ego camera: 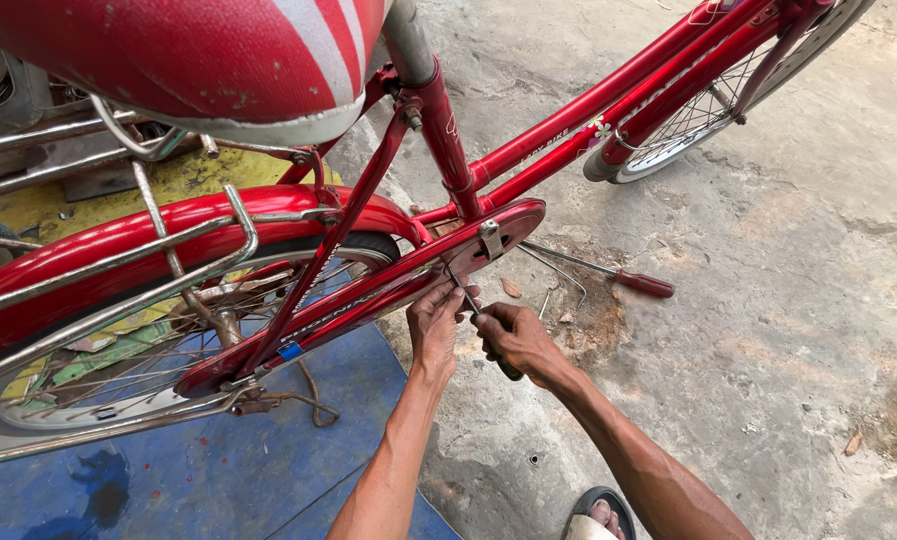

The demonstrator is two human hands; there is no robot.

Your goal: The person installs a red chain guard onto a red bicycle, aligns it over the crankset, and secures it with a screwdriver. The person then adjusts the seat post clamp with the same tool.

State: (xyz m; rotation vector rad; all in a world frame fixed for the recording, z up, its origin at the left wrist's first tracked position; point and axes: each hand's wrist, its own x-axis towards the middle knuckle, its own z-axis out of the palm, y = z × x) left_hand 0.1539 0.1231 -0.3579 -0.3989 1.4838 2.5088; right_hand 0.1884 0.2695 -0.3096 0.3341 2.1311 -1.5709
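Red chain guard (369,295) pressed under left hand (435,325) fingers, right hand (517,340) just beside it, fist clamped on dark-handled screwdriver (481,322), tip angled up to guard, red-handled screwdriver (609,273) on concrete beyond.

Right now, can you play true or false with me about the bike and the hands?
1. The bicycle frame is blue. False: it is red.
2. The right hand holds a screwdriver with a dark handle. True.
3. The left hand rests on the seat. False: it touches the underside of the red chain guard.
4. A second, red-handled screwdriver lies on the concrete ground. True.
5. The rear wheel stands over a blue mat. True.
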